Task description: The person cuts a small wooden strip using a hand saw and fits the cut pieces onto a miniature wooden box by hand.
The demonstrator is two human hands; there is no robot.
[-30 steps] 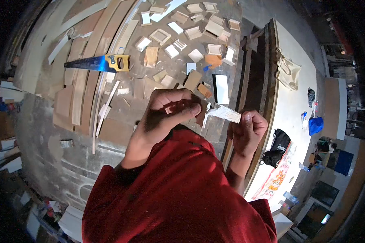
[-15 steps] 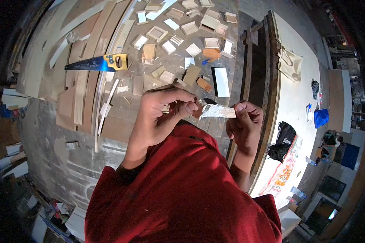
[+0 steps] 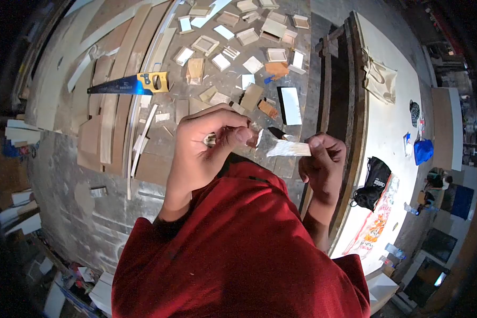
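My right hand (image 3: pixel 323 164) pinches the end of a short, flat wooden strip (image 3: pixel 297 149) between thumb and finger. The strip's far part is coated in something white and ragged; I cannot tell whether it is glue or torn wrapping. Just left of it, my left hand (image 3: pixel 209 143) is closed with thumb and fingers curled together. A small pale-edged piece (image 3: pixel 259 139) shows at its fingertips, its kind unclear, and its palm side is partly hidden. A gap separates this piece from the strip. Both hands are held up in front of my red shirt (image 3: pixel 238 238).
Many small wooden frames and offcuts (image 3: pixel 205 45) lie over the floor ahead. A handsaw (image 3: pixel 127 84) rests on long boards (image 3: pixel 109 122) at left. To the right stands a white-topped bench (image 3: pixel 392 127) with a cloth bag (image 3: pixel 380 82) and a black drawstring bag (image 3: pixel 373 183).
My left hand has drawn slightly left, away from the strip, and a gap has opened between them. My right hand still holds the strip, almost in the same place.
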